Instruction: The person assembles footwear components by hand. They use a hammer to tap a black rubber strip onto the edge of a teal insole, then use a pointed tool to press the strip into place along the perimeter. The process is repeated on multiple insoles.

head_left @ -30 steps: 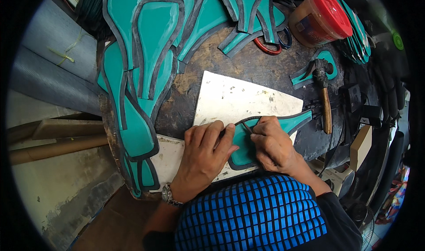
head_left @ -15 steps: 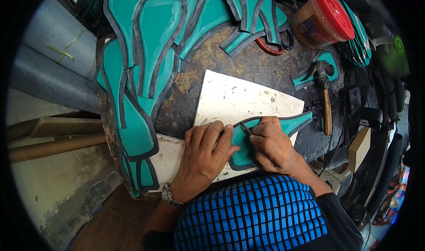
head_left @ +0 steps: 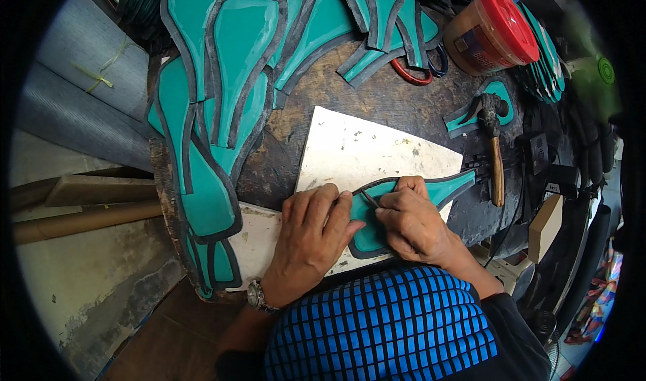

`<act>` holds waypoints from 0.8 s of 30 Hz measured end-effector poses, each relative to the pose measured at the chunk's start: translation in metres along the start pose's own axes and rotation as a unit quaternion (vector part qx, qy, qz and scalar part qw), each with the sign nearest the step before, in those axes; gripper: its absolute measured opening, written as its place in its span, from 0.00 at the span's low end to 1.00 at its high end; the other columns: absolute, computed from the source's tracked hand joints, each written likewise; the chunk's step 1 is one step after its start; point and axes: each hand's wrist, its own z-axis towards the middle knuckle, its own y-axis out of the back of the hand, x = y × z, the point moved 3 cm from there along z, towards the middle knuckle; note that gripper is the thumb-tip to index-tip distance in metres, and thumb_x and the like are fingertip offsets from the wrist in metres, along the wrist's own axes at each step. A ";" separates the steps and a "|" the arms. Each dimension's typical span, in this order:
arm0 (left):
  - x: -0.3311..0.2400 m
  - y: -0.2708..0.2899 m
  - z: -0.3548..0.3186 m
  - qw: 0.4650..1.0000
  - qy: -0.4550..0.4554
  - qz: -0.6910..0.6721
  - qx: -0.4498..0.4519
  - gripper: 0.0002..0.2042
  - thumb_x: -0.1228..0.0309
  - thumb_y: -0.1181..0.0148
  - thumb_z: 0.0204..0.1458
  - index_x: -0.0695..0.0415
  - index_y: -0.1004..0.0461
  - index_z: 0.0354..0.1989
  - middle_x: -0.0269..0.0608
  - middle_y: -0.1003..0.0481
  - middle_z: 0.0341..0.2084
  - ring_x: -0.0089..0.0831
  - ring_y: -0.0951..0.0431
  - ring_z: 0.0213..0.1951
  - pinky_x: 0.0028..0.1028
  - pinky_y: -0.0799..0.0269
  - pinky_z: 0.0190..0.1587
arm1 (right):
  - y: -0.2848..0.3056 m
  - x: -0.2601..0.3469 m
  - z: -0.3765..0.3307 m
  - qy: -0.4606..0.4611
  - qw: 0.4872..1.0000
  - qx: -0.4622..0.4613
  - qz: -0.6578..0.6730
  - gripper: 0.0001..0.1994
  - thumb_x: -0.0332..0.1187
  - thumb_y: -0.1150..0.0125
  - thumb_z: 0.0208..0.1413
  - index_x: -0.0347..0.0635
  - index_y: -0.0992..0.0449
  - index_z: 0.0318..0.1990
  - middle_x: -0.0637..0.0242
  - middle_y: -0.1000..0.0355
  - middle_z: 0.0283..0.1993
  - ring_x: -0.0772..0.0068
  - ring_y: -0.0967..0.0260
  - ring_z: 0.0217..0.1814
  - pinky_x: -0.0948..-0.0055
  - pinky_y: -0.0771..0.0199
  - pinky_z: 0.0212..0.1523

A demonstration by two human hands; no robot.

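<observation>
The teal piece with a dark border [head_left: 377, 209] lies on the pale cutting board [head_left: 363, 152] near the worktop's near edge, its narrow tail running toward the right edge. My left hand [head_left: 313, 230] lies flat with spread fingers, pressing its wide end and the board; that grip encloses nothing. My right hand [head_left: 410, 223] is pinched shut on a thin dark tool [head_left: 370, 198], whose tip meets the piece's upper border. I judge this as mid-trim or edge-work along that border. The next move calls for steady downward pressure from the left hand while the tool follows the curve without slipping into the teal face.

By count: one piece in hand, one board, one tool. One hammer [head_left: 494, 152] lies toward the right edge, its head on a small teal piece [head_left: 501, 102]. One red-lidded tub [head_left: 488, 31] stands at the far right corner, one pair of red-handled scissors [head_left: 414, 75] beside it. Finished teal pieces [head_left: 229, 78] overlap along the far and left edges; I cannot count them exactly.
</observation>
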 end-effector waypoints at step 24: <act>-0.007 -0.001 0.003 0.997 0.070 -0.021 -0.035 0.24 0.72 0.27 0.47 0.62 0.29 0.52 0.46 0.30 0.48 0.42 0.29 0.47 0.39 0.38 0.54 | 0.026 -0.014 -0.019 -0.199 0.947 -0.243 0.069 0.13 0.31 0.37 0.61 0.34 0.21 0.50 0.53 0.25 0.47 0.60 0.27 0.47 0.67 0.29 0.49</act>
